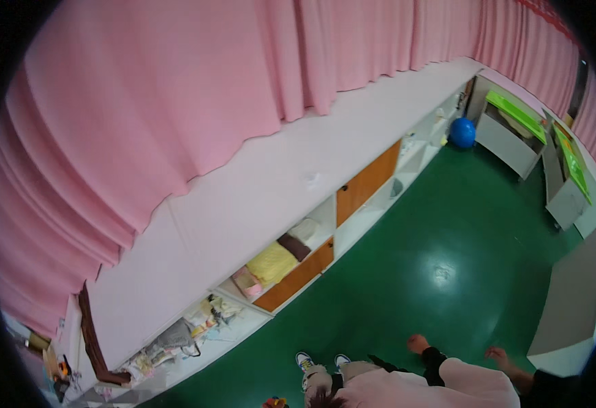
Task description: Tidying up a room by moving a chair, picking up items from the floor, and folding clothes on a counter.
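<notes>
Both my hands hang over the green floor at the lower right, touching nothing. My left hand, below a black cuff, has its fingers loosely bent and shows nothing in them. To its right, my right hand is held with its fingers a little apart, and its bare forearm runs into a black sleeve. Pale pink clothing fills the lower edge beside the arms. A pair of sneakers and greyish trousers show to the left of my hands. Nearest my right hand stands a white cabinet.
A long low white shelf unit runs diagonally under pink curtains. It holds folded cloths, orange-brown doors and loose materials. Far right are a blue ball and cabinets with green tops. A colourful object is cut off below.
</notes>
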A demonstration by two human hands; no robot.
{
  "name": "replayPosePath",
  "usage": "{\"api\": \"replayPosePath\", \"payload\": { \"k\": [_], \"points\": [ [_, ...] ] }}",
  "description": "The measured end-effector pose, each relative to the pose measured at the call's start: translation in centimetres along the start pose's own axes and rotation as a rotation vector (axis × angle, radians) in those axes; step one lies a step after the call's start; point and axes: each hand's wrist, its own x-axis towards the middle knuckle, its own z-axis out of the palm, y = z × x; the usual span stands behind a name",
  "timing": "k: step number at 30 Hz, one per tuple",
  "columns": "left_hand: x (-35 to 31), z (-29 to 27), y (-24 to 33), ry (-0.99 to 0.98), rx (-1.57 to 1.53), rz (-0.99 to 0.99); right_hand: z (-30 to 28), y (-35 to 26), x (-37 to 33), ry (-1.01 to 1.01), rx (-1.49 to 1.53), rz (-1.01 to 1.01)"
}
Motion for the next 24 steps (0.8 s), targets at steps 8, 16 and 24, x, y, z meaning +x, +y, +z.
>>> {"api": "replayPosePath", "payload": {
  "k": [8, 16, 24],
  "points": [
    [3.1, 2.2, -4.6, -0.195, 0.398, 0.003, -1.7, 5.1, -2.9, 0.025, 0.128, 0.272],
    [9.0, 12.5, 2.7, -0.598, 0.85, 0.249, -2.2, 9.9, -2.2, 0.123, 0.457, 0.346],
    [13.0, 27.0, 15.5, -0.788, 1.302, 1.053, -7.2, 18.6, -2.9, 0.022, 0.032, 0.407]
  ]
}}
